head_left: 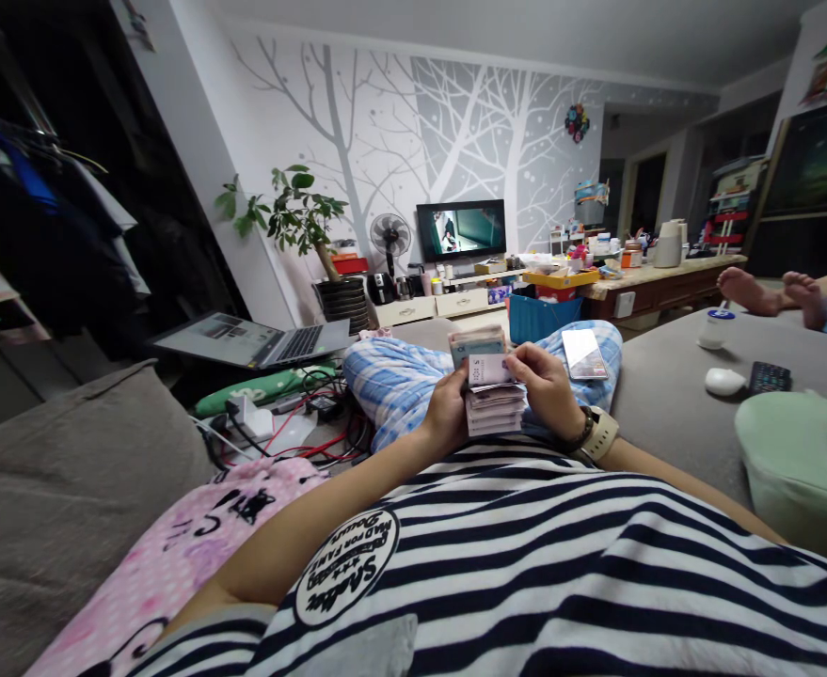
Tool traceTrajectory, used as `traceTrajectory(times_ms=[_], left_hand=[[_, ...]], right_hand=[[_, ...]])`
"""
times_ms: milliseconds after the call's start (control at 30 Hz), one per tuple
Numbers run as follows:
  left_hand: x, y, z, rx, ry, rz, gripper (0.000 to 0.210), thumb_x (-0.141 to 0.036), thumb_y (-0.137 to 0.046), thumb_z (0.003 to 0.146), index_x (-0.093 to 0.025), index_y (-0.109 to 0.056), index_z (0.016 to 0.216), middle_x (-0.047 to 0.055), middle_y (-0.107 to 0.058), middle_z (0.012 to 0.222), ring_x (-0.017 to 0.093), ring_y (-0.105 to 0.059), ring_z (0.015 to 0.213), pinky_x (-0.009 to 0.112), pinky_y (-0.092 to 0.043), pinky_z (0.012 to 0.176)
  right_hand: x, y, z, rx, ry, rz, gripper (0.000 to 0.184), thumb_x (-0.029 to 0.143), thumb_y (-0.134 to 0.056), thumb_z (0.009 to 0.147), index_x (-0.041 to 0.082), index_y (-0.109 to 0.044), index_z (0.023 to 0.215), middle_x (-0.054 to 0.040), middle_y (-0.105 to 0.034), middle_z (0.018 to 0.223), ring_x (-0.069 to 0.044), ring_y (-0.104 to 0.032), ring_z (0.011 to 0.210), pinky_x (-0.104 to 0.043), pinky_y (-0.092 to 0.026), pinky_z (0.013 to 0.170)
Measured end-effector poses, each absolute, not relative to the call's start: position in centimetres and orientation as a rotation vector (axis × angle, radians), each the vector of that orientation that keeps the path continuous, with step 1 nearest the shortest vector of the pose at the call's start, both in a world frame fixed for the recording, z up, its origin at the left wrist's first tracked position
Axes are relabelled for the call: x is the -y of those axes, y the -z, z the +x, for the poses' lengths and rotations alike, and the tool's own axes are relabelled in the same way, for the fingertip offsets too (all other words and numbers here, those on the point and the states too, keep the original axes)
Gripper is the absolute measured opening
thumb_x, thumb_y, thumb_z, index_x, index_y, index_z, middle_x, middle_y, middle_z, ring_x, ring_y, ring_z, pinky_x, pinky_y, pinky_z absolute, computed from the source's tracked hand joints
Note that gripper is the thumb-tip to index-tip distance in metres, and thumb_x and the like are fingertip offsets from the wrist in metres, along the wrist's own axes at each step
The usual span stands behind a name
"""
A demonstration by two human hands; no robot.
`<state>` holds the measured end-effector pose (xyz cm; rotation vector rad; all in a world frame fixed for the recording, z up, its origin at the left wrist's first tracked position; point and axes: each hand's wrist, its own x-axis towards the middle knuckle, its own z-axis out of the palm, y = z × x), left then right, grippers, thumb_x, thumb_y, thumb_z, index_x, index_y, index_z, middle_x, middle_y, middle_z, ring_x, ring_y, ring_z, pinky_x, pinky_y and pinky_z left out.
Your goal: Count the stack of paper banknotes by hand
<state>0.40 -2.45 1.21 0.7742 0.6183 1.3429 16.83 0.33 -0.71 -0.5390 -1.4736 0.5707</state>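
Above my lap, my left hand (447, 404) is closed round a thick stack of banknotes (496, 412), whose lower ends fan out in layers toward me. The far part of the stack shows bluish and brownish notes standing up. My right hand (541, 381), with a watch and a dark bracelet on its wrist, pinches the right edge of a pale purple banknote (487, 369) at the top of the stack. A phone (584, 354) lies on my right knee, over the blue checked trousers (399, 376).
An open laptop (258, 340) stands at left, above tangled cables (328, 414). On the grey sofa at right are a white mouse (724, 381), a dark remote (770, 378), a small jar (716, 329) and a green cushion (780, 451). Another person's bare feet (752, 290) rest beyond.
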Motion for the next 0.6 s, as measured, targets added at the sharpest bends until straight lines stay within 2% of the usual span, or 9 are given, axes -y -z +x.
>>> traceTrajectory(times_ms=[167, 367, 500, 600], left_hand=[[2.8, -1.8, 0.5, -0.621, -1.321, 0.773, 0.037, -0.035, -0.085, 0.105, -0.011, -0.088, 0.133, 0.017, -0.096, 0.115, 0.041, -0.094, 0.109, 0.053, -0.076, 0.105], [3.6, -2.6, 0.9, -0.706, -1.371, 0.732, 0.026, -0.026, -0.076, 0.108, -0.011, -0.088, 0.125, 0.014, -0.094, 0.103, 0.037, -0.094, 0.100, 0.047, -0.077, 0.097], [3.5, -2.4, 0.5, -0.686, -1.336, 0.738, 0.028, -0.035, -0.084, 0.107, -0.011, -0.088, 0.119, 0.015, -0.093, 0.100, 0.039, -0.093, 0.096, 0.048, -0.078, 0.091], [3.3, -2.0, 0.4, -0.647, -1.317, 0.746, 0.034, -0.041, -0.087, 0.106, -0.011, -0.089, 0.123, 0.015, -0.094, 0.102, 0.039, -0.093, 0.097, 0.048, -0.078, 0.091]], right_hand=[[-0.5, 0.9, 16.8, 1.478, -0.569, -0.538, 0.057, 0.075, -0.084, 0.100, 0.028, -0.063, 0.077, 0.0011, -0.058, 0.073, -0.020, -0.049, 0.071, -0.036, -0.043, 0.069], [-0.3, 1.3, 16.8, 1.513, -0.565, -0.488, 0.057, 0.076, -0.085, 0.102, 0.027, -0.066, 0.079, 0.0008, -0.060, 0.074, -0.019, -0.050, 0.071, -0.036, -0.043, 0.069], [0.1, 1.2, 16.9, 1.574, -0.583, -0.466, 0.057, 0.078, -0.083, 0.103, 0.026, -0.072, 0.083, 0.0000, -0.065, 0.075, -0.019, -0.051, 0.071, -0.036, -0.043, 0.069], [0.3, 1.0, 17.0, 1.588, -0.585, -0.458, 0.060, 0.081, -0.082, 0.103, 0.026, -0.072, 0.081, 0.0000, -0.064, 0.074, -0.019, -0.051, 0.070, -0.036, -0.043, 0.070]])
